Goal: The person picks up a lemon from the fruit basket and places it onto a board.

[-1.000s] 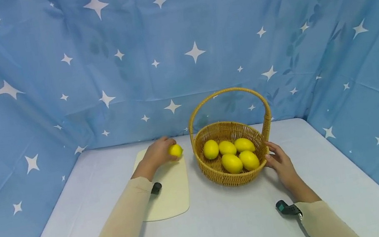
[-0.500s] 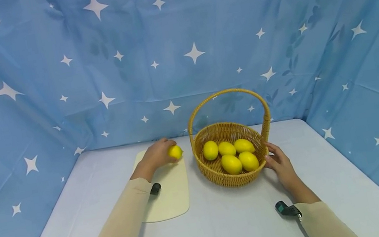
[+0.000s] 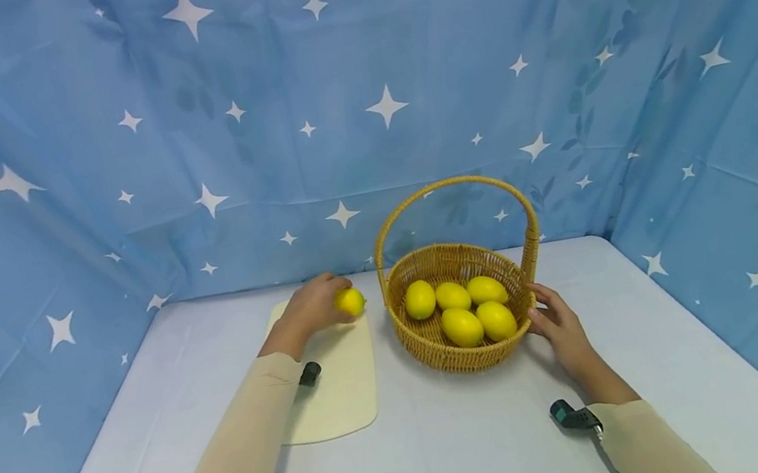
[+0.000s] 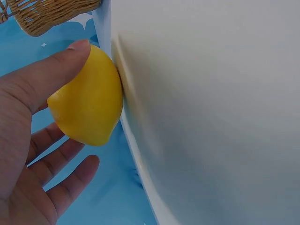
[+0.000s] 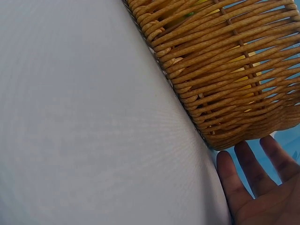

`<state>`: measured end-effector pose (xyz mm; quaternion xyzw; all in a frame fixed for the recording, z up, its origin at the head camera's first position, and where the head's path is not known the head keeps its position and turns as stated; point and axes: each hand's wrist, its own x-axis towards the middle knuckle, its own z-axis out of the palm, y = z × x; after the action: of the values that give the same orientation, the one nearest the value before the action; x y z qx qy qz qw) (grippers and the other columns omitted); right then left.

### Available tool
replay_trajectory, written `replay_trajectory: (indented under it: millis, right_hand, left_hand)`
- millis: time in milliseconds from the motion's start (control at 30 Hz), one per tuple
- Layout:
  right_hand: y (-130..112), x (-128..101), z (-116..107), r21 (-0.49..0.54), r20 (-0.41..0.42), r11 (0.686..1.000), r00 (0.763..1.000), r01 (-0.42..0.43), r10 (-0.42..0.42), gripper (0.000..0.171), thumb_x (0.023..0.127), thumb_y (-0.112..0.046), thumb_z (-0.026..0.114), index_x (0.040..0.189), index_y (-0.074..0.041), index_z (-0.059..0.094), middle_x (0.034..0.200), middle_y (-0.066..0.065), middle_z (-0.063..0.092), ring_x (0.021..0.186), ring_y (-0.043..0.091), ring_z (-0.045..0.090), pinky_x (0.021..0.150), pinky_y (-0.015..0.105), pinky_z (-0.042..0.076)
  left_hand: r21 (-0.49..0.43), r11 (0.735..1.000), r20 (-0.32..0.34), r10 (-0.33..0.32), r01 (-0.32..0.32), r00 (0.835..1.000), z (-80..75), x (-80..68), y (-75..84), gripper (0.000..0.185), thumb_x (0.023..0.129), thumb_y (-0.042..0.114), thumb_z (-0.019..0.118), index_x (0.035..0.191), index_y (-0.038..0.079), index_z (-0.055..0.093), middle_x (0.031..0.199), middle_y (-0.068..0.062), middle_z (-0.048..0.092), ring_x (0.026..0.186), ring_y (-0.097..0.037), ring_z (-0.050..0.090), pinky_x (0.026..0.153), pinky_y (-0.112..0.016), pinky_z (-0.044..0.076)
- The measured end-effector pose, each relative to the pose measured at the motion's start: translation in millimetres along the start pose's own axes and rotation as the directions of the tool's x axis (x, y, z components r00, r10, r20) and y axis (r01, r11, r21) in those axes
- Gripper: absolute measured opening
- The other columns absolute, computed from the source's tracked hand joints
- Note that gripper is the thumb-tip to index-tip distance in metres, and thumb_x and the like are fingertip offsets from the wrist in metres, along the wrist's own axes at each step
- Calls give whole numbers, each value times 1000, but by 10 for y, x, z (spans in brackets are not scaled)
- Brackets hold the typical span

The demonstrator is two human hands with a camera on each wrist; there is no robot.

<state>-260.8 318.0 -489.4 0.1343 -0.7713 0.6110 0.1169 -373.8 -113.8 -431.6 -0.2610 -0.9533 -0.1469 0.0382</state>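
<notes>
Hardly anything has been moved since the earlier frames: both hands are kept where they were, and only a slight drift of the head view is noticed. A small yellow oval lemon [image 3: 350, 302] is held by the left hand [image 3: 315, 305] at the far right corner of a pale cream rectangular cutting board [image 3: 340, 383], against which it is pressed. In the left wrist view the lemon [image 4: 88, 99] is seen pinched between the thumb [image 4: 44, 77] on top and the loosely curled fingers [image 4: 65, 185] underneath, with its side touching the board's edge [image 4: 123, 101]. The right hand [image 3: 559, 327] is laid against the near right outer wall of a round woven wicker basket [image 3: 478, 354] with an arched handle; its fingers are spread and fairly straight. In the right wrist view the fingertips [image 5: 251, 171] are seen just beside the basket's weave [image 5: 225, 70], though actual contact cannot be confirmed there. Five more yellow lemons [image 3: 463, 326] are lying inside the basket. Everything is set on a light grey table [image 3: 464, 458], backed by a blue cloth printed with white stars [image 3: 349, 64]. A small black device is worn on each wrist. No brand, label or legible writing is seen on anything.
</notes>
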Motion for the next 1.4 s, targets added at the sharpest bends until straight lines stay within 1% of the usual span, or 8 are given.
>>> replay_trajectory:
  millis: [133,300,433,600,733,1000,1200,1400]
  right_hand:
    - [16,-9,-2,-5,-3,1000,1000,9,-9,51,104,-16,46,152,-8,30,147,24,33,115,18,54,81,22,53]
    - [7,-16,1,-16,6,1000,1000,-14,14,52,104,-15,46,152,-10,29,148,23,32,122,32,50,82,23,53]
    - [-161,-50,33,-30,7,999,1000,-27,27,52,104,-13,46,152,-6,28,149,24,31,125,43,45,83,23,52]
    - [-230,-57,60,-15,13,1000,1000,-2,2,52,103,-10,45,151,-3,27,146,28,31,124,46,45,82,23,53]
    - [-193,-52,49,0,11,1000,1000,-1,1,52,103,-11,46,151,-5,28,147,26,31,125,48,43,82,23,52]
    - [51,1,-28,-37,-9,999,1000,-21,21,53,104,-24,47,153,-16,29,150,18,32,127,38,45,84,21,51]
    - [40,0,-40,-15,2,1000,1000,-15,15,53,104,-19,46,153,-12,27,150,21,31,126,43,44,83,21,51]
    - [-153,-33,10,-10,28,1000,1000,6,-6,52,104,-11,45,152,-2,25,147,29,30,122,47,45,82,22,53]
  left_hand:
    - [12,1000,-1,3,-3,1000,0,1,5,61,75,37,85,128,16,63,119,-5,56,107,-27,54,91,-47,46]
    - [0,1000,-13,2,-2,1000,9,-8,4,61,74,36,85,127,16,64,117,-4,57,106,-27,55,90,-48,47]
    - [2,1000,-17,3,-3,1000,-6,-21,18,59,75,36,85,127,16,64,115,-3,57,104,-27,55,89,-47,47]
    - [18,1000,-1,21,-21,1000,-93,-81,46,53,79,33,82,125,15,65,119,-4,58,108,-27,55,91,-47,47]
    - [51,998,-8,40,-40,999,-154,-132,53,52,80,33,81,126,15,65,124,-5,58,113,-27,55,94,-48,46]
    - [87,993,-53,85,-80,995,-247,-267,188,50,81,33,80,125,13,66,122,-5,59,110,-26,57,93,-45,48]
    - [102,974,-85,213,-204,973,-267,-379,436,40,84,32,78,118,14,70,113,-3,63,101,-20,60,84,-38,51]
    - [168,923,-97,365,-346,926,-278,-487,796,28,86,27,76,111,16,72,104,1,63,91,-14,61,75,-30,52]
